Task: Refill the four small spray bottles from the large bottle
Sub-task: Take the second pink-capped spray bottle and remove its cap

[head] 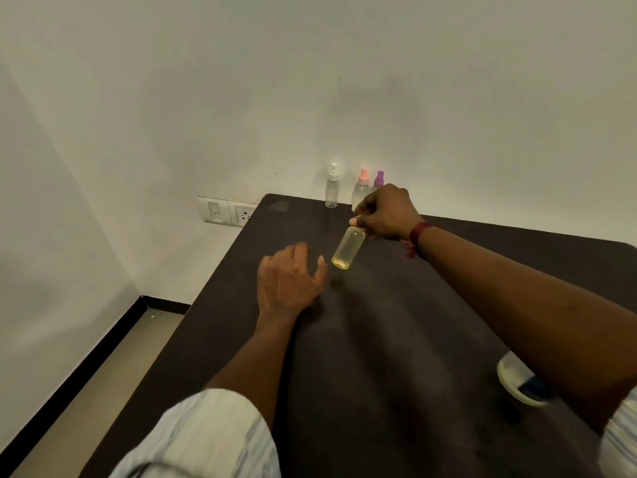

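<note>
My right hand (387, 213) grips the top of a small bottle (348, 247) of pale yellow liquid and holds it tilted above the dark table (396, 339); its cap is hidden in my fingers. My left hand (289, 281) hovers just left of the bottle's base, fingers relaxed, holding nothing. Three small spray bottles stand at the far table edge by the wall: one with a clear cap (332, 186), one with a pink cap (361, 188), one with a purple cap (378, 179), partly behind my right hand. The large bottle (517, 382), white with blue, lies under my right forearm.
A white wall runs behind the table, with a switch and socket plate (225, 210) left of the table's far corner. The table's left edge drops to a beige floor (103, 391) with a black skirting.
</note>
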